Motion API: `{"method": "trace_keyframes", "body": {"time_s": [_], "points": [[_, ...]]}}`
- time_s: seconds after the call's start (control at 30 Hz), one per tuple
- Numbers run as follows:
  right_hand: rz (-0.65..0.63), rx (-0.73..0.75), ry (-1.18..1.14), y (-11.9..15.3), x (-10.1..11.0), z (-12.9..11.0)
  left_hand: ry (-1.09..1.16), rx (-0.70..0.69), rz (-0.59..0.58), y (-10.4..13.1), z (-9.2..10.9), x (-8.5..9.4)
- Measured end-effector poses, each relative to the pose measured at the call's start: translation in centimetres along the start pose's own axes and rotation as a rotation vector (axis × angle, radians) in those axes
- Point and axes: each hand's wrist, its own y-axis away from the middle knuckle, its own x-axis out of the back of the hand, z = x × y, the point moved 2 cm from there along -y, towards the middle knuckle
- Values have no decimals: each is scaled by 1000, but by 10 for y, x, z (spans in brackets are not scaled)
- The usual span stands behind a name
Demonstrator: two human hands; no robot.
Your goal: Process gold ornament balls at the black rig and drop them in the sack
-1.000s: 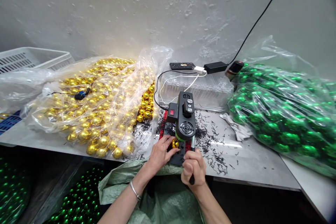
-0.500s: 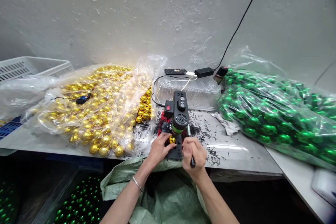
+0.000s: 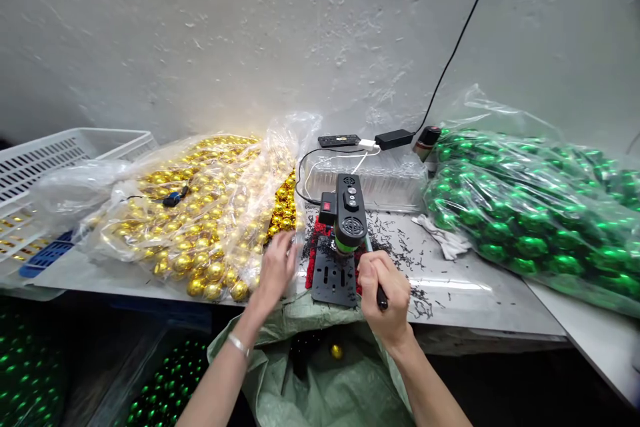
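The left hand (image 3: 277,261) has shifted from the base plate (image 3: 334,283) to the gold balls (image 3: 283,210), at the machine's 9 o'clock. A single ball (image 3: 337,351) now shows inside the green sack (image 3: 325,390), at 6 o'clock. The left fingertips are blurred against the gold balls; whether they are apart or together cannot be told. The right fingers are clamped on the lever (image 3: 382,297), partly hidden by the right hand (image 3: 386,290). The machine (image 3: 351,210) stands over the plate, long axis 12-to-6 o'clock, round end towards 6.
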Motion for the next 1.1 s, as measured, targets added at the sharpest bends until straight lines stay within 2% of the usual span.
{"method": "trace_keyframes", "body": {"time_s": [0.03,0.13,0.23,0.33,0.43,0.63,0.7,0.73,0.83,0.93,1.0,1.1], "points": [[-1,1,0,0,0,0,-110,67,-8,-22,-7,2],[6,9,-3,1,0,1,-388,322,-203,-76,-23,0],[9,21,-7,3,0,2,-464,399,-326,-102,-24,-8],[0,30,-8,6,-1,4,-465,390,-409,-105,-21,-18],[-2,45,-6,8,-1,5,-452,369,-463,-95,-20,-21],[1,65,-12,6,0,5,-357,251,-467,-65,-22,-3],[0,66,-3,5,0,4,-211,285,-378,-56,-22,4],[-2,66,-2,5,1,4,-56,351,-315,-51,-21,7],[-7,65,0,4,1,4,656,670,-150,-34,-17,7],[-10,67,10,4,2,3,1212,886,-139,-16,-6,0],[-16,67,13,4,2,3,1376,944,-169,-7,3,-6],[-32,66,11,4,3,4,1409,927,-233,2,11,-16]]}}
